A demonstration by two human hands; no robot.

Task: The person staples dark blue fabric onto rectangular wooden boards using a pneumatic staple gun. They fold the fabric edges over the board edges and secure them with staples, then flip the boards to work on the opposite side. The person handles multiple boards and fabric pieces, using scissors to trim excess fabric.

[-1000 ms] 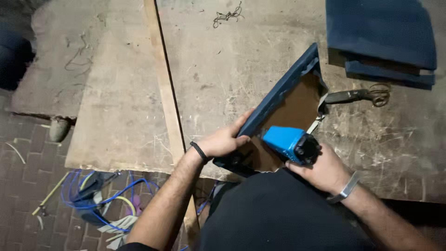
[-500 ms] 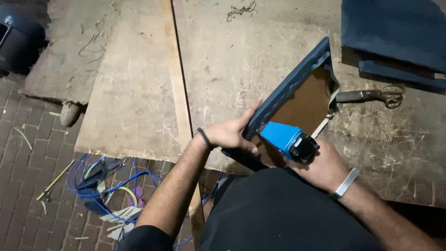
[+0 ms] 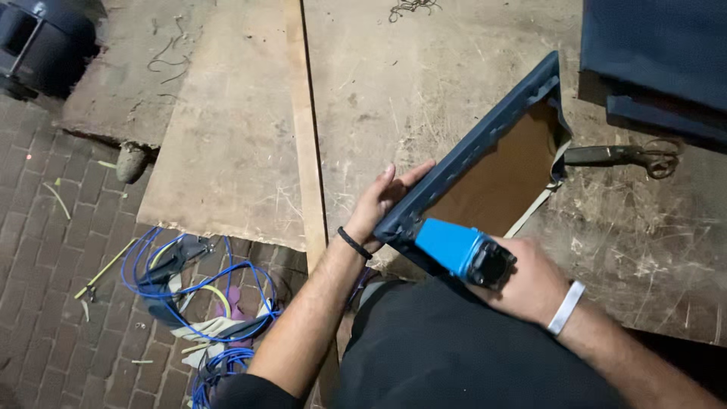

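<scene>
A: Hand status?
B: Left hand [image 3: 386, 201] grips the panel [image 3: 492, 170] edge; right hand [image 3: 530, 284] grips the stapler [image 3: 462, 251], nose at the panel's near corner.
A: Progress?
B: Fabric wraps the left edge; right edge looks loose. Scissors [image 3: 621, 155] lie beyond the panel.

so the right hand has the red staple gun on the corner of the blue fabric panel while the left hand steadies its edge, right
Not quite: the staple gun is blue, not red, as the head view shows. The right hand does hold it at the corner of the blue fabric panel, and the left hand steadies its edge.
</scene>
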